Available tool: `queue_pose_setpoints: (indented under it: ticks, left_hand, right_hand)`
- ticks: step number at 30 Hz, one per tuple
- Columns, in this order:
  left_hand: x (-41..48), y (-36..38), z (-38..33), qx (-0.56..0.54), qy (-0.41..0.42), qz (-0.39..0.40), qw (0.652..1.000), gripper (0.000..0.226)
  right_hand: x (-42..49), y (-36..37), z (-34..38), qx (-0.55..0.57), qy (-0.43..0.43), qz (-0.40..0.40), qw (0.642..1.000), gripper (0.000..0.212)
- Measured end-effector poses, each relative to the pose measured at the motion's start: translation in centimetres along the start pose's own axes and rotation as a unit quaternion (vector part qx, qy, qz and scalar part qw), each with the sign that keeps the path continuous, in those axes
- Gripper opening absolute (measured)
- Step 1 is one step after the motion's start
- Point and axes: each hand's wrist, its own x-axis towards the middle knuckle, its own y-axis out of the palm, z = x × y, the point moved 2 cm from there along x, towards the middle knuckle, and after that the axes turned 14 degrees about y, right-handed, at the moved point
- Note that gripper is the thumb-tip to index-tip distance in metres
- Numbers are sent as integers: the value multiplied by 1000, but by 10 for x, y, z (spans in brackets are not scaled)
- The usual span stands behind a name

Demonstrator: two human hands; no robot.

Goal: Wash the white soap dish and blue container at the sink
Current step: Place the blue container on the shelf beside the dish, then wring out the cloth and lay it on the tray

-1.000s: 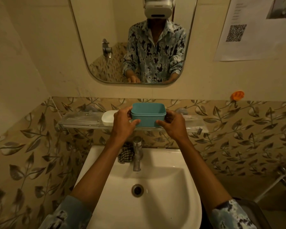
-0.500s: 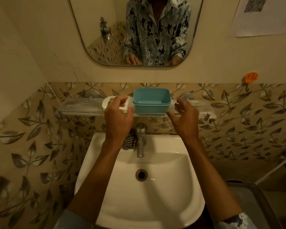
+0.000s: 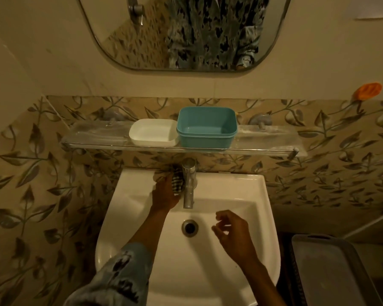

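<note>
The blue container stands upright on the glass shelf above the sink, with the white soap dish touching its left side. Both are empty of hands. My left hand is down at the back rim of the white sink, its fingers around a checked cloth just left of the metal tap. My right hand hovers over the basin right of the drain, fingers loosely curled and holding nothing.
A mirror hangs on the wall above the shelf. An orange hook sticks to the wall at the right. A grey bin lid sits low at the right of the sink. Leaf-patterned tiles surround the basin.
Both hands left the blue container on the shelf and dropped down. The left hand went to the checked cloth by the tap; the right hand moved over the basin. The view tilted downward.
</note>
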Motion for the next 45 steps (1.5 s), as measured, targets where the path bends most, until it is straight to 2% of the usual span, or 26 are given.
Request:
queue_pose_setpoints:
  ticks: [2,5,9,11,14,17,20,22,24,26,29,32,34,38,40,42,45]
  left_hand:
    - [-1,8,9,13,-24,-22,999,65]
    - [-6,6,18,-47,-29,-73,996,45]
    - [-26,-16,27,-127,-78,-124,981,37]
    - [-40,-33,26,-186,-78,-125,971,30]
    - [-66,-62,13,-331,-52,-117,935,17]
    - [-87,-86,-8,-442,-4,-79,893,35]
    - [-109,-107,-33,-548,40,-31,835,49]
    - [-120,-119,-48,-552,82,3,829,58]
    - [-132,-126,-61,-544,123,33,829,62]
    - [-144,-130,-72,-548,148,52,821,63]
    - [-160,-131,-82,-566,167,49,806,45]
    - [-170,-129,-87,-548,204,47,810,28]
    - [-177,-123,-94,-530,239,58,812,25]
    - [-189,-109,-108,-583,257,30,770,28]
    - [-195,-101,-115,-637,247,45,729,21]
    - [-199,-94,-124,-682,225,60,693,32]
    - [-203,-88,-138,-683,214,81,693,35]
  right_hand:
    - [-4,7,-4,6,18,25,999,28]
    - [-9,8,-5,11,38,44,998,26]
    - [-13,7,7,33,16,52,998,20]
    - [-12,9,20,50,-2,55,997,18]
    - [-13,18,50,66,-28,73,995,23]
    - [-17,27,78,75,-36,104,991,39]
    - [-29,32,102,111,-19,182,977,62]
    - [-41,29,114,146,-15,203,968,63]
    - [-53,23,121,165,-35,183,968,50]
    - [-63,14,126,174,-62,151,971,28]
    - [-82,0,125,178,-86,103,975,11]
    - [-104,-14,119,158,-89,33,983,14]
    - [-118,-22,112,129,-86,-1,988,15]
    - [-144,-43,100,88,-96,-65,989,15]
    - [-157,-53,94,82,-101,-80,988,23]
    - [-165,-64,86,75,-94,-94,988,29]
    - [-176,-83,73,80,-67,-109,989,31]
